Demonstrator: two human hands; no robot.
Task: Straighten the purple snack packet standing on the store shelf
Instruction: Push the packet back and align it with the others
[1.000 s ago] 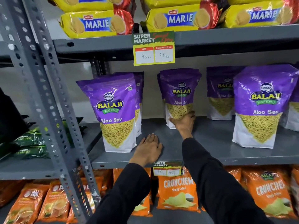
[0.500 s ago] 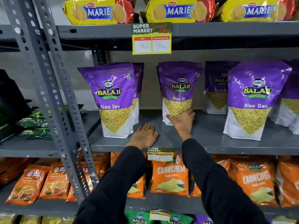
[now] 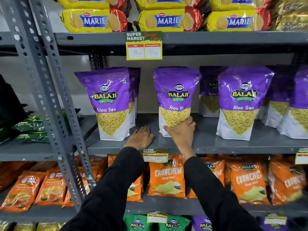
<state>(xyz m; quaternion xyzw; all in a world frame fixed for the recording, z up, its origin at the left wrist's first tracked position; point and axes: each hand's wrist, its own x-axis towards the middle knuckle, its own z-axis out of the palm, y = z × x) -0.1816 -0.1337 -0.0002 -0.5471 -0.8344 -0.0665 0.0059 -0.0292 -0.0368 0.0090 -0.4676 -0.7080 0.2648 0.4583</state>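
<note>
On the grey middle shelf [image 3: 208, 144], the purple snack packet [image 3: 176, 97] stands near the front edge, tilted slightly. Around its lower front the right hand [image 3: 180, 130] wraps, fingers curled and gripping the base. Just beside it, the left hand [image 3: 141, 137] lies flat on the shelf, fingers together, holding nothing. Matching purple packets [image 3: 111, 104] stand on either side, apart from it.

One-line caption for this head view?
Right hand grips the base of a purple Aloo Sev packet on the grey shelf; left hand lies flat beside it.
</note>
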